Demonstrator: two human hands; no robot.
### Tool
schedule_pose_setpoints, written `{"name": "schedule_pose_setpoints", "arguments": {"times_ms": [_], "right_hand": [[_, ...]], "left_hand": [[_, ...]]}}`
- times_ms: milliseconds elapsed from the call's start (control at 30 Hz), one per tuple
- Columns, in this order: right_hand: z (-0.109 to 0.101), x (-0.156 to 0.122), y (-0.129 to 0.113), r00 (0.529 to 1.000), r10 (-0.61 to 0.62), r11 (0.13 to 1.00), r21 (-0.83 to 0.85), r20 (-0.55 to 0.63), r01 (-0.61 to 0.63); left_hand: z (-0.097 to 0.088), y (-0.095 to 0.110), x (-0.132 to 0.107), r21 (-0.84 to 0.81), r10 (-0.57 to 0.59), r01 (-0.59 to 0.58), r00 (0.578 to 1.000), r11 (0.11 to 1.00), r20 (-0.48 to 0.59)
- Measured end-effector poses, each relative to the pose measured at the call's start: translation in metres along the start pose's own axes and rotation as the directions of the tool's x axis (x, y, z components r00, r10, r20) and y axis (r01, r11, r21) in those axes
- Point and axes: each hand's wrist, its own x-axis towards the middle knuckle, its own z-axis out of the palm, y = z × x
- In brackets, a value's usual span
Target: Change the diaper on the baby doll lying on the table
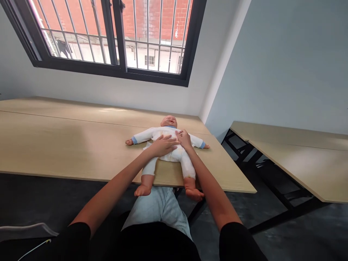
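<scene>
A baby doll (174, 154) in a white suit with blue cuffs lies on its back on the wooden table (67, 141), arms spread, bare feet hanging past the front edge. My left hand (162, 145) lies flat on the doll's chest with fingers stretched out. My right hand (184, 139) rests on the upper chest by the doll's shoulder, fingers bent and pressing on the fabric; whether it pinches the cloth is unclear.
A second wooden table (293, 156) on a black frame stands at the right, across a dark floor gap. A barred window (116, 36) is set in the wall behind. My knee in light trousers (160, 210) is under the table edge.
</scene>
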Motion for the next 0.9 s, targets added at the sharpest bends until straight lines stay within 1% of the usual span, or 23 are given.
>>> {"name": "schedule_pose_setpoints", "arguments": {"times_ms": [67,100,167,233,333,433,533,667,733,833,900], "right_hand": [[-0.010,-0.001,0.010,0.991,0.064,0.998,0.033,-0.116,-0.061],[-0.017,-0.002,0.015,0.985,0.087,0.995,0.054,-0.151,-0.080],[-0.033,-0.004,0.026,0.977,0.116,0.991,0.093,-0.180,-0.100],[-0.052,-0.008,0.038,0.975,0.131,0.988,0.107,-0.179,-0.113],[-0.078,-0.020,0.056,0.979,0.145,0.989,0.064,-0.142,-0.137],[-0.093,-0.037,0.071,0.991,0.135,0.991,-0.002,-0.023,-0.135],[-0.094,-0.049,0.078,0.989,0.109,0.994,-0.029,0.096,-0.107],[-0.088,-0.051,0.078,0.984,0.098,0.995,-0.008,0.148,-0.098],[-0.087,-0.049,0.077,0.986,0.104,0.994,0.030,0.134,-0.109],[-0.087,-0.047,0.070,0.991,0.114,0.984,0.128,0.066,-0.122],[-0.086,-0.047,0.061,0.994,0.109,0.972,0.207,0.014,-0.109]], "left_hand": [[-0.001,-0.007,0.011,0.032,-0.008,0.008,1.000,0.999,0.021],[-0.001,-0.007,0.015,0.054,-0.019,0.017,0.999,0.998,0.034],[-0.001,-0.005,0.020,0.091,-0.047,0.042,0.997,0.995,0.057],[0.001,0.001,0.024,0.124,-0.079,0.070,0.994,0.990,0.070],[0.006,0.008,0.031,0.166,-0.125,0.111,0.990,0.980,0.071],[0.009,0.010,0.033,0.191,-0.156,0.141,0.986,0.971,0.064],[0.009,0.009,0.033,0.207,-0.176,0.163,0.983,0.965,0.045],[0.010,0.008,0.033,0.223,-0.202,0.191,0.979,0.956,0.025],[0.011,0.007,0.033,0.226,-0.209,0.199,0.978,0.954,0.023],[0.012,0.006,0.033,0.228,-0.218,0.207,0.976,0.951,0.024],[0.012,0.006,0.033,0.227,-0.222,0.211,0.975,0.951,0.025]]}}
